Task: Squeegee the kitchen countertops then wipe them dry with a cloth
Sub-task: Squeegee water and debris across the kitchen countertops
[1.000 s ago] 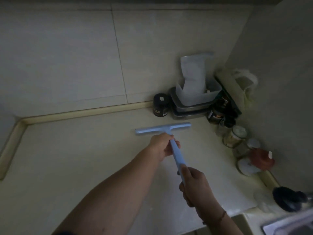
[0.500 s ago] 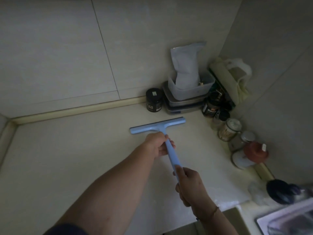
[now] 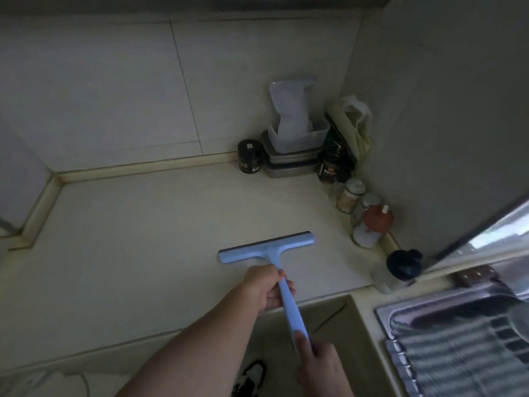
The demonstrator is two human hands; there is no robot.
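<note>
Squeegee point(image 3: 267, 247) lies blade-down on countertop point(image 3: 137, 239), left hand point(image 3: 264, 286) gripping mid-handle, right hand point(image 3: 320, 365) gripping its end.

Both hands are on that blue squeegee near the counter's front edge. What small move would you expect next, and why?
Probably a short pull toward the front edge. The squeegee blade lies flat on the countertop just short of it, with the left hand and right hand gripping the handle.

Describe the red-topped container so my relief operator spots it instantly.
Follow the right-hand wall toward the sink, along the row of jars. The red-topped container stands near that row's front end. Its rounded red top with a small white tip sets it apart.
</note>
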